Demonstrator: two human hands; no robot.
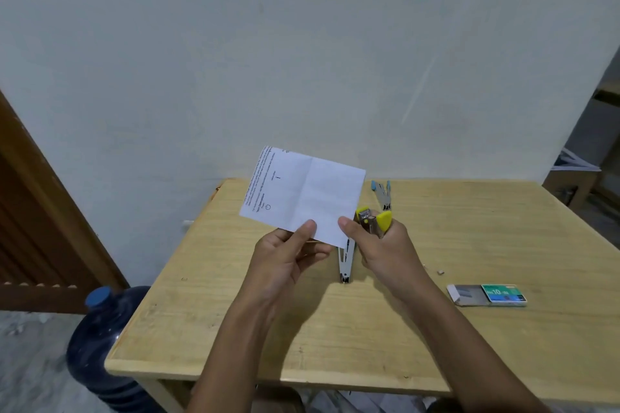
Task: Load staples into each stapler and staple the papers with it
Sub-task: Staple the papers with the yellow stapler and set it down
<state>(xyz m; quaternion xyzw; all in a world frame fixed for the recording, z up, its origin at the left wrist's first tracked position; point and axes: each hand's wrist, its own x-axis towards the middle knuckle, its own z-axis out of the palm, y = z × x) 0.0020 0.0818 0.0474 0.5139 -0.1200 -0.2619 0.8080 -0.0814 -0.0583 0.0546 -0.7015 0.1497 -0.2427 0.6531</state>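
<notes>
Both hands are raised over the wooden table (469, 339); the left hand (285, 255) pinches the near edge of a folded white paper (302, 194), thumb on top, holding it up and tilted with printed text along its left side; the right hand (382, 245) is closed around a yellow stapler (372, 218), its thumb touching the paper's near right corner, the stapler's head just beside that corner; a bare metal stapler (345, 261) lies on the table under the hands; a blue stapler (382, 193) lies farther back, right of the paper; a staple box (489, 295), slid partly open, sits at the near right; a blue water jug (100, 345) stands on the floor at the left.
</notes>
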